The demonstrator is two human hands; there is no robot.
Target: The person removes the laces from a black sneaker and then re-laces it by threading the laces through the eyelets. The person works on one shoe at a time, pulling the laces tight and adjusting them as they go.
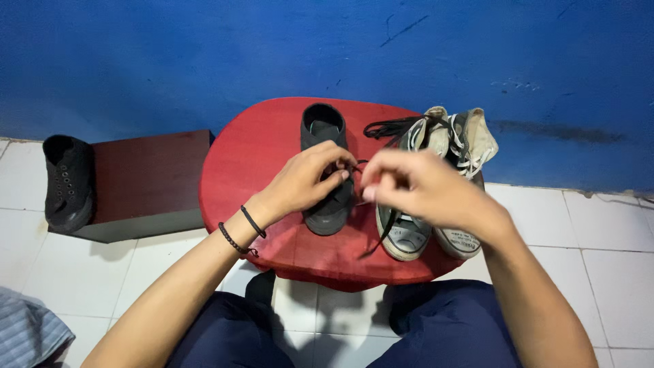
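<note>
Black lace (356, 167) pinched in both grips, left hand (306, 182) and right hand (415, 187), could slip free over the black sneaker (327, 170) if tugged unevenly

Sneaker (327, 174) mid stool (259, 157), sneaker pair (436, 184) right, lone shoe (67, 180) on box (146, 180) left

Matt black canvas shoe (327, 170) with thin woven black lace (357, 165); worn grey canvas sneakers (436, 184) with scuffed rubber toe caps; smooth, painted red stool top (252, 163); glossy white floor tiles (613, 225); rough, scratched blue painted wall (204, 54)
</note>
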